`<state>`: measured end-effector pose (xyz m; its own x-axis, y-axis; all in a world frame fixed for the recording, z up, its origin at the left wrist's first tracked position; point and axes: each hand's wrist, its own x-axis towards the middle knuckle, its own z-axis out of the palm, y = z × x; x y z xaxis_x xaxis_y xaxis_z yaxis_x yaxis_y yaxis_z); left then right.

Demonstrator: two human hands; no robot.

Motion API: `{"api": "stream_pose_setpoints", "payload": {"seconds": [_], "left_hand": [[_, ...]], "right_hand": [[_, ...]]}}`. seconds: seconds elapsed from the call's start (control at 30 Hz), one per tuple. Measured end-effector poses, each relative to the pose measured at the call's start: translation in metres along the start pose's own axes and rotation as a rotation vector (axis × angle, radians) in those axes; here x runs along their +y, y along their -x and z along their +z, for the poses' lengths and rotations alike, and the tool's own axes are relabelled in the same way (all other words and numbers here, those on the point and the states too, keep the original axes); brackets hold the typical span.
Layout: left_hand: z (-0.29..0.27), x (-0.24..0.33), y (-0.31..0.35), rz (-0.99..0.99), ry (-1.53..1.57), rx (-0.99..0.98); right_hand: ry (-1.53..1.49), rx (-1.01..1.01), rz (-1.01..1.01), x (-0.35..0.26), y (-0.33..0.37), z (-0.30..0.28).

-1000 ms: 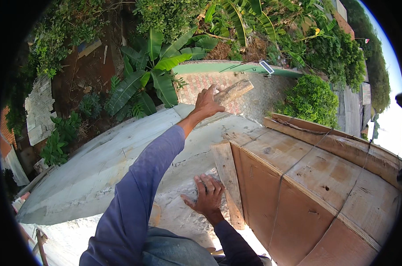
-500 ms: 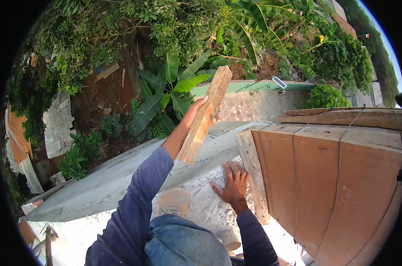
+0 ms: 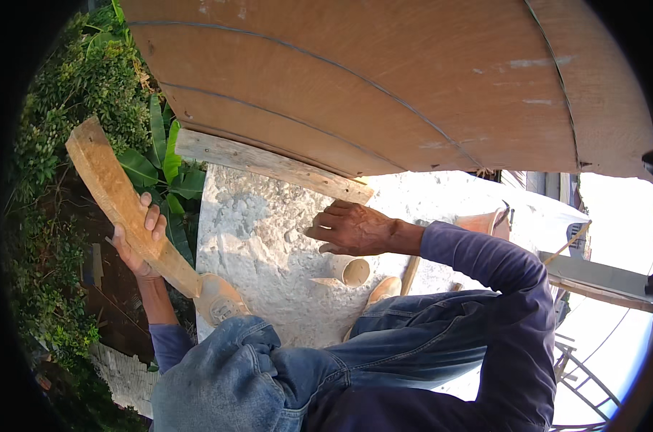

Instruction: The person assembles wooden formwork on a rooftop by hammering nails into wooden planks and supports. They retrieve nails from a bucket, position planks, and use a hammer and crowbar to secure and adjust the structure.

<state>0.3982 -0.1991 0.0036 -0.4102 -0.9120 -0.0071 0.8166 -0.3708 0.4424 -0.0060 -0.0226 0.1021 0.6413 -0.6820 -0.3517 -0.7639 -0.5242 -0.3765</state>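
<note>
My left hand [image 3: 133,252] is closed around a short, thick length of timber [image 3: 114,189], which slants up and away to the left over the slab's edge. The timber's lower end comes close to my shoe [image 3: 222,301]. My right hand [image 3: 359,229] holds nothing, its fingers loosely bent and apart. It is beside the near end of a narrow wooden batten [image 3: 269,163] along the bottom of a large brown plywood panel [image 3: 384,79]. Whether the fingertips touch the slab, I cannot tell. Below that hand a pale pipe stub [image 3: 354,271] stands up from the rough concrete [image 3: 258,237].
Dark wires [image 3: 341,66] cross the panel. To the left, the slab edge drops off toward trees [image 3: 74,79] and a corrugated roof [image 3: 125,378] far below. A reddish bucket [image 3: 483,222] stands to the right, and a ladder-like frame [image 3: 589,381] shows at the lower right.
The view has turned to the right, so the panel now spans the top. My left hand still grips the timber, now at the left. My right hand has come off the slab surface near the batten.
</note>
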Motion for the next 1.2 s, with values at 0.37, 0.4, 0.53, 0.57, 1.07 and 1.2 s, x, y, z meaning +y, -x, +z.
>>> {"api": "stream_pose_setpoints", "payload": {"seconds": [0.37, 0.4, 0.53, 0.57, 1.07, 1.2], "left_hand": [[0.021, 0.042, 0.023, -0.214, -0.155, -0.388], [0.031, 0.032, 0.017, -0.305, -0.194, -0.425], [0.083, -0.033, -0.009, -0.66, -0.498, -0.547], [0.098, -0.051, -0.016, -0.742, -0.599, -0.589], [0.259, -0.212, -0.082, -1.025, -1.449, -1.335], [0.305, -0.289, -0.059, -0.931, -1.556, -1.526]], "right_hand": [[-0.57, 0.496, 1.585, -0.1, 0.294, 0.197], [-0.628, 0.568, 1.672, -0.122, 0.29, 0.231], [-0.51, 0.738, 1.69, -0.199, 0.244, 0.33], [-0.582, 0.795, 1.69, -0.208, 0.236, 0.342], [-0.89, 1.14, 1.678, -0.272, 0.254, 0.326], [-0.546, 1.082, 1.978, -0.329, 0.276, 0.349]]}}
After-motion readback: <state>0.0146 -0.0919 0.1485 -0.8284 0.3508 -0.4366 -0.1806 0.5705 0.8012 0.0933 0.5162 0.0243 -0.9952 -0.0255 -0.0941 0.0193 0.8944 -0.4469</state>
